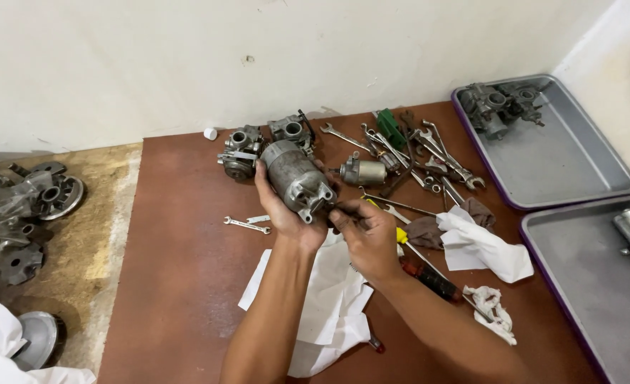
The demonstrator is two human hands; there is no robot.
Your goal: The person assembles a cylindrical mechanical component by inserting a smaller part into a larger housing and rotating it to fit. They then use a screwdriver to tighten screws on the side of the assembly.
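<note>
Head view, the only one supplied: I find the left hand (284,208) lifted above the brown mat (180,284), its fingers wrapped around the grey cylindrical starter motor (295,178) and clamped on the housing, which tilts with its flanged end toward the right hand (367,238). The right hand's fingertips (340,217) are pinched together at that flanged end, against the mounting ears; whether they grip a small tool or a fastener I cannot tell, since the hand covers it. My judgement is that the step in hand is work on the motor's end cover, at a bolt or fitting there, and that the next move calls for a steady hold by the left hand while the right turns or draws the small part squarely, without letting it drop onto the white cloth (332,306) below. A yellow-handled screwdriver (411,249) lies just beside the right wrist. Two carburettors (242,151) stand behind the motor, a second small motor (363,172) to its right, and loose spanners (429,153) beyond.
</note>
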